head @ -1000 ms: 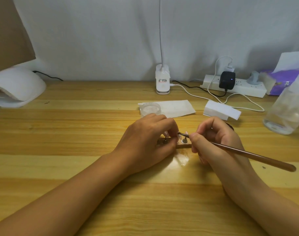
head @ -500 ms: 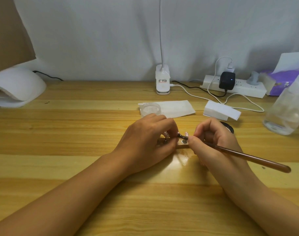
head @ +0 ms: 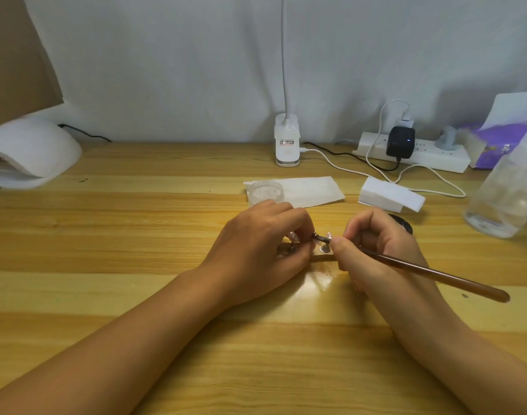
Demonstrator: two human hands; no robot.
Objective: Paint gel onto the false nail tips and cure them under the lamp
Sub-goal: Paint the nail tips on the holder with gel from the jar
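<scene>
A small wooden holder strip (head: 324, 257) lies on the table between my hands, with clear false nail tips (head: 328, 235) standing on little metal pegs. My left hand (head: 265, 247) curls over the strip's left end and pinches it there, hiding most of it. My right hand (head: 376, 250) grips a brown-handled gel brush (head: 436, 275), whose dark tip reaches left to a nail tip beside my left fingertips. A black gel pot (head: 404, 224) peeks out behind my right hand. The white curing lamp (head: 28, 154) sits at the far left.
A clear round lid (head: 265, 190) rests on a white paper sheet (head: 310, 190). A white block (head: 391, 196), a power strip (head: 412, 152) with cables, a desk lamp base (head: 287, 145), a tissue pack (head: 502, 139) and a clear bottle (head: 508, 190) stand behind and to the right.
My right hand has crept slightly left with the brush, and the brush tip now sits lower and closer to my left fingertips. My left hand has stayed on the holder.
</scene>
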